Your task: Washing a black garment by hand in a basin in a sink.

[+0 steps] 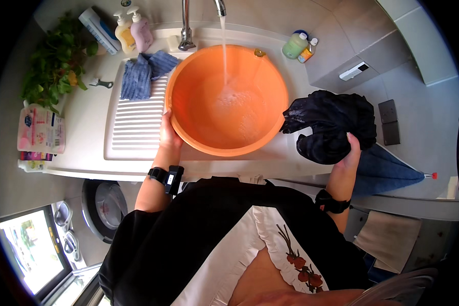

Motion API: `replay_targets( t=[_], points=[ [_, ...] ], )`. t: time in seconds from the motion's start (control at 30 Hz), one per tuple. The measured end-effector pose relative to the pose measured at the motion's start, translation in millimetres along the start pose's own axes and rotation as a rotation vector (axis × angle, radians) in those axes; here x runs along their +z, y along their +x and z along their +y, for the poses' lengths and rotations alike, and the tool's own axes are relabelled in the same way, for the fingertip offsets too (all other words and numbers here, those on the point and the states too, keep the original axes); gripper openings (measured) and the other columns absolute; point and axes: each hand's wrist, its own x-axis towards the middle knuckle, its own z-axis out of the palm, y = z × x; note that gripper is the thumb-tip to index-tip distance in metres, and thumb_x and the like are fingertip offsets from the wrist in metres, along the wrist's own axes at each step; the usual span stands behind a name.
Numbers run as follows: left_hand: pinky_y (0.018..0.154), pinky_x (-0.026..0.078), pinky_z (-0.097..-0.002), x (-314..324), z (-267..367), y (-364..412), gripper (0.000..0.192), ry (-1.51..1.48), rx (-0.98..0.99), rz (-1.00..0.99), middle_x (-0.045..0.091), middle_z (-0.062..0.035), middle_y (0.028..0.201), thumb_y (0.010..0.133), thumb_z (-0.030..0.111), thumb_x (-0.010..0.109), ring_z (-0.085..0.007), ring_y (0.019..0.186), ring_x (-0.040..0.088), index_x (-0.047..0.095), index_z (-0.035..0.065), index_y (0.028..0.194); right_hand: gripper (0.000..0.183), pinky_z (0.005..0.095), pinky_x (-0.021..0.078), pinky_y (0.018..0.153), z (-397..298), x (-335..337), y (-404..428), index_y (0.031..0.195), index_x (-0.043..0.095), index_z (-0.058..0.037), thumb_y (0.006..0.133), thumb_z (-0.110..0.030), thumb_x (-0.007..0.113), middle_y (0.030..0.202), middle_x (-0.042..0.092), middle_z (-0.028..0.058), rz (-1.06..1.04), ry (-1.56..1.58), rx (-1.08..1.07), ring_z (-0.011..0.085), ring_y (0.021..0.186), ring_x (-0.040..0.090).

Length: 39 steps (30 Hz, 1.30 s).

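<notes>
An orange plastic basin (199, 114) stands in the laundry sink under a chrome faucet (221, 8). A stream of water runs from the spout into it, and the shallow water inside is rippled and frothy. My left hand (170, 132) grips the basin's left rim. My right hand (348, 153) holds a bunched black cloth or garment (329, 118) to the right of the basin, its left end at the basin's right rim. The fingers of my right hand are mostly hidden behind the cloth.
A blue-grey cloth (137, 78) lies on the ribbed washboard (135, 132). A small brush (101, 83), a leafy plant (57, 65) and pump bottles (140, 32) stand or lie at the left. Small bottles (295, 46) stand back right. A blue towel (386, 172) hangs at the right.
</notes>
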Motion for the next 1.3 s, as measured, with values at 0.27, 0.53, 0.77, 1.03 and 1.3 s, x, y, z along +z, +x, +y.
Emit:
replay_targets(
  t=[0.27, 0.53, 0.77, 1.03, 1.3],
  points=[
    [0.090, 0.041, -0.0373, 16.8, 16.7, 22.1, 0.043, 0.076, 0.123, 0.030, 0.048, -0.0153, 0.116, 0.087, 0.029, 0.033, -0.0275, 0.107, 0.047, 0.040, 0.0007, 0.118, 0.045, 0.0350, 0.0450, 0.086, 19.2, -4.3, 8.5, 0.114, 0.046, 0.0027, 0.073, -0.010, 0.055, 0.107, 0.056, 0.0126, -0.038, 0.027, 0.035, 0.0247, 0.095, 0.056],
    [0.072, 0.047, -0.0286, 27.5, 24.8, 15.1, 0.023, 0.249, 0.345, -0.072, 0.058, -0.0097, 0.092, 0.086, 0.018, 0.045, -0.0174, 0.080, 0.056, 0.053, -0.0004, 0.098, 0.044, 0.0332, 0.0443, 0.087, 34.9, 8.3, 13.8, 0.114, 0.046, 0.0025, 0.072, -0.005, 0.055, 0.106, 0.056, 0.0113, -0.045, 0.017, 0.034, 0.0231, 0.095, 0.056],
    [0.057, 0.041, -0.0209, 44.8, 33.1, -13.8, 0.015, 0.685, 0.562, -0.152, 0.055, -0.0001, 0.067, 0.082, 0.011, 0.056, -0.0064, 0.064, 0.048, 0.055, 0.0007, 0.072, 0.047, 0.0353, 0.0431, 0.089, 54.0, -0.5, 25.4, 0.118, 0.043, 0.0017, 0.072, -0.003, 0.052, 0.112, 0.053, 0.0126, -0.202, 0.099, 0.085, 0.0249, 0.099, 0.054],
    [0.043, 0.034, -0.0283, 106.4, 50.7, -65.0, 0.026, 1.471, 1.011, -0.411, 0.041, -0.0087, 0.049, 0.068, 0.014, 0.067, -0.0215, 0.043, 0.038, 0.046, 0.0041, 0.055, 0.049, 0.0360, 0.0416, 0.090, 65.3, -6.5, 29.1, 0.120, 0.041, 0.0006, 0.072, -0.003, 0.051, 0.114, 0.051, 0.0127, -0.223, 0.075, 0.092, 0.0251, 0.103, 0.052],
    [0.039, 0.033, -0.0330, 143.6, 57.3, -98.2, 0.031, 1.640, 1.232, -0.651, 0.040, -0.0085, 0.047, 0.059, 0.013, 0.067, -0.0263, 0.042, 0.042, 0.038, 0.0072, 0.049, 0.049, 0.0355, 0.0419, 0.090, 79.2, -17.4, 36.3, 0.120, 0.042, 0.0012, 0.072, -0.003, 0.052, 0.114, 0.051, 0.0123, -0.245, 0.108, 0.120, 0.0249, 0.102, 0.052]
  ],
)
